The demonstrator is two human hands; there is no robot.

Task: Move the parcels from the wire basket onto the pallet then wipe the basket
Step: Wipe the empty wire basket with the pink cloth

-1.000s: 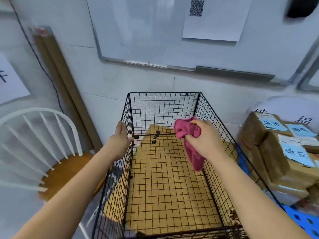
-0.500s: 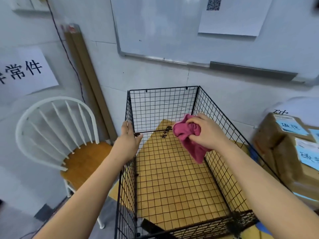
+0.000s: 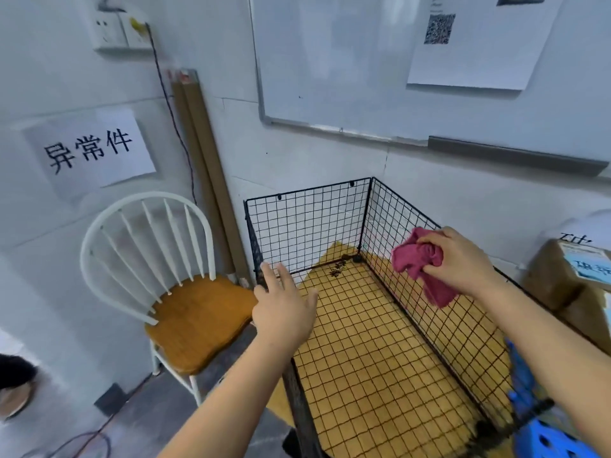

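The black wire basket (image 3: 307,226) stands against the wall, with no parcels in it and brown cardboard showing under its mesh floor. My right hand (image 3: 459,262) grips a crumpled pink cloth (image 3: 418,262) at the top edge of the basket's right wall. My left hand (image 3: 284,309) hovers with fingers spread over the basket's left wall, not gripping it. Brown parcels with blue labels (image 3: 575,279) are stacked at the right edge. A blue perforated pallet (image 3: 549,441) shows at the bottom right.
A white spindle-back chair with a wooden seat (image 3: 198,322) stands just left of the basket. Long cardboard tubes (image 3: 201,153) lean on the wall behind it. A cable (image 3: 172,120) runs down from a wall socket. A whiteboard (image 3: 396,67) hangs above.
My view has swung left, bringing more of the chair into frame. My left hand has let go of the basket's left rim and opened. The right hand still holds the cloth at the right wall.
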